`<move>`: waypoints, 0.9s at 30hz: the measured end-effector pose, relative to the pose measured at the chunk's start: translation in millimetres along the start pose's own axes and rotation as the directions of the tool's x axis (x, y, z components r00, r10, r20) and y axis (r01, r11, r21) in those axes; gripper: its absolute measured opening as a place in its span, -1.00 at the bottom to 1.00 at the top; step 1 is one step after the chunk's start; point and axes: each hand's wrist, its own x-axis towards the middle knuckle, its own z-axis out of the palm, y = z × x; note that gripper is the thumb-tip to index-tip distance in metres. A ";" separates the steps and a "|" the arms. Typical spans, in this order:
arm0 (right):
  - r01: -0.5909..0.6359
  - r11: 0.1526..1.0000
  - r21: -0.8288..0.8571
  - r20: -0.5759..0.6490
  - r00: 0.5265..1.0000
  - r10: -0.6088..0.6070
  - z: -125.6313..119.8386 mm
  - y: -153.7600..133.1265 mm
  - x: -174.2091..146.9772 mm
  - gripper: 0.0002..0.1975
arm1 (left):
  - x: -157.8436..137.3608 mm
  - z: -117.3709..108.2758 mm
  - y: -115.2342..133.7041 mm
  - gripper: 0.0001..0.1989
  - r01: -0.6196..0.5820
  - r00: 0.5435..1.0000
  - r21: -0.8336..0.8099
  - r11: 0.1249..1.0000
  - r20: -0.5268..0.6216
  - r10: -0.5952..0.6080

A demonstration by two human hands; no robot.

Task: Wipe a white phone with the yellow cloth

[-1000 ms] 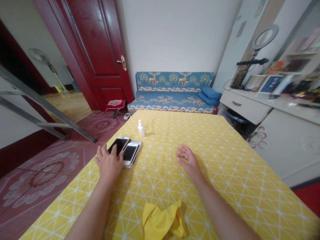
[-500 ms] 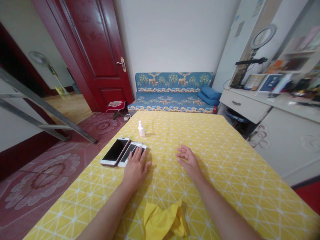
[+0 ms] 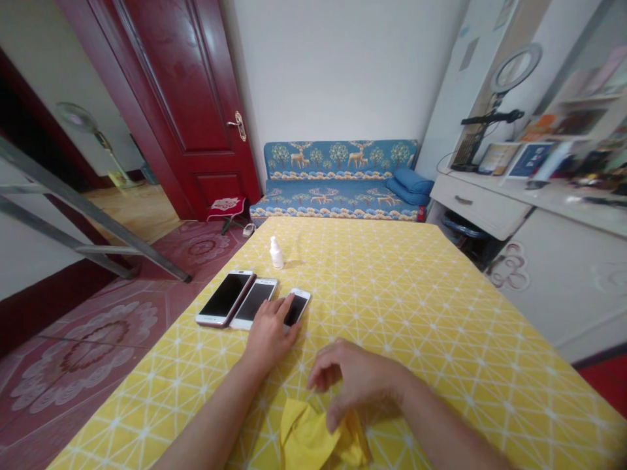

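My left hand (image 3: 269, 331) lies over the lower part of a small white smartphone (image 3: 300, 301), with the index finger across its dark screen and the thumb by its lower right edge. Left of it, a second white smartphone (image 3: 256, 300) is partly behind my fingers, and a larger smartphone (image 3: 226, 297) lies beside that one. Above the crumpled yellow cloth (image 3: 306, 437), my right hand (image 3: 355, 375) is open and curved downward, thumb and fingers apart. Whether the thumb touches the cloth I cannot tell. A small white bottle (image 3: 276, 253) stands upright beyond the phones.
A yellow patterned tablecloth (image 3: 416, 313) covers the table. Past its far edge is a blue sofa (image 3: 337, 189). A white cabinet (image 3: 563, 281) stands at the right, and a metal ladder (image 3: 108, 225) is on the left near a red door (image 3: 186, 85).
The small smartphone has shifted right, apart from the middle one, with my left hand moving slightly right and nearer. My right hand has come back toward me, over the cloth.
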 end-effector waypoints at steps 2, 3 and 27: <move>0.039 0.991 -0.128 0.054 0.998 -0.032 11.3 -6.5 4.6 -0.69 | 1.4 -3.0 2.1 -0.43 0.015 1.000 0.018 1.000 0.007 -0.015; 0.048 0.984 -0.171 0.066 0.997 -0.037 16.1 -8.5 7.2 -0.75 | 1.8 -4.1 3.1 -0.43 0.024 1.000 0.024 0.999 0.013 -0.024; 0.568 0.520 0.638 -0.769 0.451 0.453 -39.4 65.0 22.3 -0.79 | 37.2 -15.3 24.6 -0.62 0.388 0.852 -0.118 0.914 0.423 -0.307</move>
